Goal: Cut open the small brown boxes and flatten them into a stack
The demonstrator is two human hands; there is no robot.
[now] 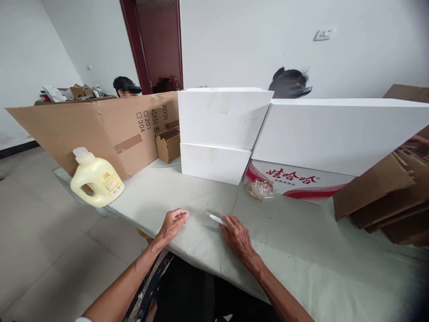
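My right hand [238,237] rests on the pale green tablecloth [150,188], its fingers wrapped round a slim white-and-silver object [216,218]. The free end of that object points left, toward my other hand; its exact kind is unclear. Across a short gap, my left hand [174,223] lies near the front edge with its fingers curled together. Whether those fingers pinch anything small is hidden. A crumpled clear plastic wrapper [260,189] lies beyond my right hand.
A yellow detergent jug [97,179] stands at the left edge before a large cardboard box [134,134]. White boxes [214,120] and a printed carton [298,181] line the back. Folded cardboard [375,188] stands right. Two people [290,82] sit behind the boxes.
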